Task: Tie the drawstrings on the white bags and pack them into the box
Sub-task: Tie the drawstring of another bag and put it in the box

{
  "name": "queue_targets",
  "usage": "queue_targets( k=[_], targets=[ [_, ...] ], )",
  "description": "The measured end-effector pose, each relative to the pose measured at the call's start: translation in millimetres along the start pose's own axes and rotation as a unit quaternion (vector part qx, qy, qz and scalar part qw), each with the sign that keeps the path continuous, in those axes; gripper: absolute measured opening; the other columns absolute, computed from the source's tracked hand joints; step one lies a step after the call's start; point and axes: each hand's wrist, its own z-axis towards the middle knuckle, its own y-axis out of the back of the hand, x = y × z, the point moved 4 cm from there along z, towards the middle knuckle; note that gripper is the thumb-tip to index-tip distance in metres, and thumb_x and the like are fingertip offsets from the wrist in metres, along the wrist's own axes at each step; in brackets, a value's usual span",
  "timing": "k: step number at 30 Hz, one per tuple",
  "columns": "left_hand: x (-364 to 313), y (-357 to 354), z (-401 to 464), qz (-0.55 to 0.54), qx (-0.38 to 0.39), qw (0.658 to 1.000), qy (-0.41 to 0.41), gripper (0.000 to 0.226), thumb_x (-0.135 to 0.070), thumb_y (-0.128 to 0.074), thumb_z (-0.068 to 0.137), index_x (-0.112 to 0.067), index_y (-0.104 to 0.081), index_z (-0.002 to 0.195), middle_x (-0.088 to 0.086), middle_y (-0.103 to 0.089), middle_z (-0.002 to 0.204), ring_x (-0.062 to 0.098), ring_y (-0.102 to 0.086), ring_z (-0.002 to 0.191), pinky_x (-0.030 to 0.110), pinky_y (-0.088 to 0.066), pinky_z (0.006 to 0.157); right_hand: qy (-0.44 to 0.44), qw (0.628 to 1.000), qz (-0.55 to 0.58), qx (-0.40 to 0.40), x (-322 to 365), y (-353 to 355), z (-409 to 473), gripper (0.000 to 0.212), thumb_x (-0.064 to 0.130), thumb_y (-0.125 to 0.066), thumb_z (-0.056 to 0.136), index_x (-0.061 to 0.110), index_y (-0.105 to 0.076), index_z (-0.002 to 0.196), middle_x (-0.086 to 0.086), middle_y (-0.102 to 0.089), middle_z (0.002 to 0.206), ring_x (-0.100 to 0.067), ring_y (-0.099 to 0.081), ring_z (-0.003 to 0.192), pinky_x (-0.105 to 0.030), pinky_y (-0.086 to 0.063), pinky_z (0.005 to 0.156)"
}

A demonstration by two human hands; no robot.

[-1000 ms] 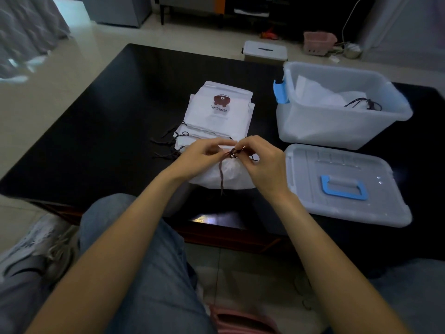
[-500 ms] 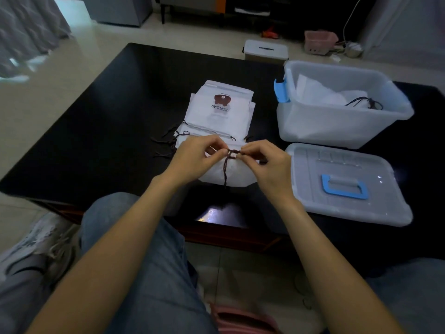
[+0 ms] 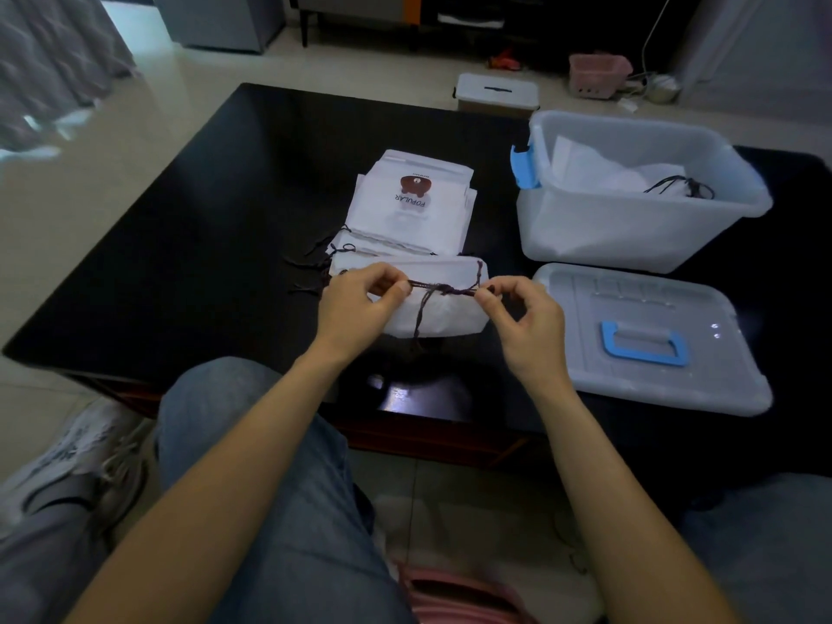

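Our hands have drawn apart since a moment ago, stretching the dark drawstring [image 3: 443,289] taut between them. Our left hand [image 3: 355,304] pinches one end between thumb and forefinger; our right hand [image 3: 524,322] pinches the other end the same way, its other fingers curled. A knot sits midway between our fingertips, with loose ends hanging below it. The white bag [image 3: 434,308] lies just behind our fingers on the table [image 3: 216,245]. Beyond them rests the stack of bags [image 3: 414,209]. The box [image 3: 630,209] stands beyond our right hand, its lid [image 3: 653,335] just beside that hand.
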Motion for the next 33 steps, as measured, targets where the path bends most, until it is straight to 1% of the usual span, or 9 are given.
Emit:
queue_targets(
  k=[4,6,9,13,18,23,28,30,33],
  targets=[
    [3.2,-5.1,-5.8,-0.056,0.058,0.997,0.014,0.01,-0.025,-0.067,0.08,-0.028,-0.065,0.071,-0.011,-0.07,0.068,0.01,-0.068,0.071,0.035,-0.054,0.079,-0.057,0.994,0.08,-0.046,-2.6,7.8,-11.2,0.01,0.015,-0.069,0.085,0.023,-0.063,0.081,0.01,-0.063,0.078,0.002,-0.056,0.074,-0.015,-0.045,0.071],
    [1.5,-8.3,-8.1,-0.086,0.109,0.99,0.023,0.012,-0.012,-0.069,0.083,-0.02,-0.067,0.074,-0.007,-0.071,0.071,0.011,-0.068,0.071,0.029,-0.055,0.078,-0.095,0.985,0.131,-0.057,-4.0,9.6,-15.3,0.011,0.014,-0.067,0.086,0.022,-0.062,0.08,0.008,-0.062,0.077,0.006,-0.055,0.069,-0.01,-0.044,0.067],
    [1.6,-12.0,-10.2,-0.109,0.115,0.986,0.051,0.016,-0.008,-0.066,0.084,-0.018,-0.065,0.072,-0.008,-0.07,0.068,0.007,-0.062,0.065,0.013,-0.047,0.064,-0.158,0.965,0.202,-0.046,-8.3,6.7,-19.8,0.009,0.013,-0.064,0.087,0.02,-0.063,0.083,0.007,-0.064,0.078,0.006,-0.058,0.068,-0.009,-0.044,0.061],
    [9.0,-17.9,-12.9,-0.109,0.107,0.983,0.104,0.017,-0.012,-0.063,0.086,-0.019,-0.062,0.07,-0.007,-0.069,0.069,0.006,-0.059,0.063,0.019,-0.045,0.065,-0.225,0.936,0.26,-0.067,-15.5,1.5,-26.7,0.007,0.009,-0.064,0.087,0.015,-0.065,0.083,0.001,-0.066,0.079,-0.003,-0.061,0.07,-0.017,-0.047,0.063],
    [11.7,-22.5,-17.3,-0.125,0.088,0.977,0.147,0.022,-0.009,-0.059,0.088,-0.018,-0.057,0.067,0.0,-0.065,0.071,-0.001,-0.054,0.055,0.01,-0.034,0.048,-0.287,0.887,0.35,-0.089,-16.4,-5.8,-36.5,0.005,0.005,-0.064,0.086,0.01,-0.066,0.085,-0.001,-0.067,0.08,-0.006,-0.06,0.071,-0.016,-0.052,0.067],
    [15.4,-22.9,-20.4,-0.071,0.086,0.986,0.122,0.019,-0.019,-0.061,0.087,-0.025,-0.059,0.069,-0.007,-0.067,0.071,0.003,-0.06,0.064,0.026,-0.041,0.061,-0.299,0.895,0.325,-0.07,-19.9,-0.6,-39.0,0.006,0.008,-0.063,0.087,0.005,-0.066,0.091,-0.002,-0.067,0.078,-0.006,-0.061,0.07,-0.016,-0.052,0.065],
    [-9.2,-19.5,-11.2,0.101,0.22,0.969,-0.047,0.02,-0.046,-0.056,0.087,-0.033,-0.07,0.088,-0.018,-0.071,0.085,0.005,-0.064,0.078,0.034,-0.053,0.079,-0.288,0.948,0.137,-0.007,-38.9,35.2,-23.3,0.008,0.02,-0.059,0.092,0.014,-0.064,0.092,0.0,-0.067,0.083,-0.011,-0.062,0.074,-0.016,-0.05,0.059],
    [-21.1,-14.1,5.7,0.153,0.198,0.964,-0.091,0.022,-0.043,-0.053,0.092,-0.031,-0.069,0.1,-0.019,-0.068,0.091,0.004,-0.062,0.083,0.032,-0.052,0.08,-0.307,0.943,0.126,0.009,-42.7,39.9,-20.5,0.014,0.03,-0.05,0.097,0.018,-0.058,0.093,-0.003,-0.066,0.09,-0.016,-0.063,0.076,-0.023,-0.05,0.058],
    [-23.4,-12.8,42.9,0.144,0.117,0.979,-0.081,0.027,-0.03,-0.052,0.095,-0.023,-0.06,0.119,-0.006,-0.065,0.102,0.013,-0.059,0.094,0.027,-0.044,0.082,-0.317,0.942,0.094,0.056,-40.7,35.6,-21.1,0.031,0.045,-0.04,0.098,0.023,-0.047,0.119,-0.007,-0.061,0.108,-0.019,-0.064,0.081,-0.029,-0.052,0.06]
  ],
)
